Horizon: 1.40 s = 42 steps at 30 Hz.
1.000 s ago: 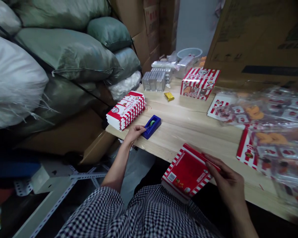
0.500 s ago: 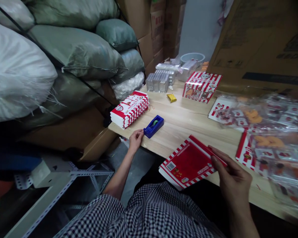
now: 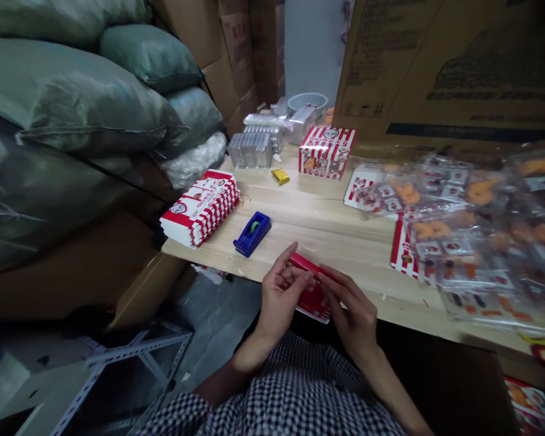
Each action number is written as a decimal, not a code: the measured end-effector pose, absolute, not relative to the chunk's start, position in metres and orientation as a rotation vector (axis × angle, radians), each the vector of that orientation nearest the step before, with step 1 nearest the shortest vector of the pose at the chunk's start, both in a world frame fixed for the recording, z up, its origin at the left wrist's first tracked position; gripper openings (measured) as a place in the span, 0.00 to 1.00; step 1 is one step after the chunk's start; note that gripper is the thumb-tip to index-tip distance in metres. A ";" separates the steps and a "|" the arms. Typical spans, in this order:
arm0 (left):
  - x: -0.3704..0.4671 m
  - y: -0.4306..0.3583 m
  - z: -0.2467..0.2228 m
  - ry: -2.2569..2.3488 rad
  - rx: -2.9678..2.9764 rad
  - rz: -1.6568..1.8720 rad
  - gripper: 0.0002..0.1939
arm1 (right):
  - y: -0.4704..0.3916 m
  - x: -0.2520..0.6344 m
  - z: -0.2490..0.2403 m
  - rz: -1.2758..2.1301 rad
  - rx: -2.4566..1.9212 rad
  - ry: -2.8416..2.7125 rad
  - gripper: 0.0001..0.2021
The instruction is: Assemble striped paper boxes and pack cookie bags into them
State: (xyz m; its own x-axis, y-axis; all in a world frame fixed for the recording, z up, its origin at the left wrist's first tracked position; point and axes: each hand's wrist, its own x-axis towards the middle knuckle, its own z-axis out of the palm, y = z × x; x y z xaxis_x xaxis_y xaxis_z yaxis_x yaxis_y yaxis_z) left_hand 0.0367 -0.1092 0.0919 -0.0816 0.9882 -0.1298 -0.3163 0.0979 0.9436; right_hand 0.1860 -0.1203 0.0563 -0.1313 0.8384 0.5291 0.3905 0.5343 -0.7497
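A red-and-white striped cardboard box (image 3: 315, 303) is held close to my body at the table's front edge, mostly covered by my fingers. My left hand (image 3: 279, 293) is closed at its left upper edge, with thumb and fingers pressed together there; any tape between them is too small to make out. On the other side, my right hand (image 3: 352, 306) grips the box between thumb and fingers. A blue tape dispenser (image 3: 253, 233) with a green roll stands on the table, left of and beyond my hands. Behind it lies a stack of folded striped boxes (image 3: 202, 206).
Clear plastic packs of toy food (image 3: 454, 230) cover the table's right side. Farther back are a made-up striped box (image 3: 327, 152), a yellow packet (image 3: 280, 176), clear plastic trays (image 3: 251, 149) and a pale basin (image 3: 307, 101). Stuffed sacks (image 3: 77, 97) are piled at left.
My left hand has left the tape dispenser and come right to the box. My right hand has brought the box inward and turned it. The view has swung to the right.
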 end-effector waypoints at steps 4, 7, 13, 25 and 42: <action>0.039 -0.109 0.084 1.058 0.701 1.340 0.44 | -0.125 0.186 0.053 0.540 -1.020 -1.759 0.25; 0.036 -0.109 0.079 1.051 0.614 1.294 0.44 | -0.128 0.187 0.048 0.536 -1.017 -1.767 0.25; 0.029 -0.107 0.068 1.214 0.891 1.138 0.45 | -0.130 0.191 0.046 0.526 -1.038 -1.775 0.23; 0.012 -0.084 0.068 1.138 2.321 1.376 0.15 | -0.121 0.204 0.071 0.688 -1.049 -1.654 0.16; 0.006 -0.044 0.013 0.928 0.950 0.639 0.19 | -0.088 0.248 0.007 1.110 -1.236 -0.750 0.16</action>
State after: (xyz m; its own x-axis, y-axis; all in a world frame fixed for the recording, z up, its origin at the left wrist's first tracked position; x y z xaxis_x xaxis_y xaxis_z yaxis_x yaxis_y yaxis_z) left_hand 0.0055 -0.0444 0.0128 0.4722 0.7979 -0.3747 -0.0646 0.4553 0.8880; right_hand 0.2477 -0.0883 0.0069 0.3255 0.9382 -0.1174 -0.2408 -0.0378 -0.9698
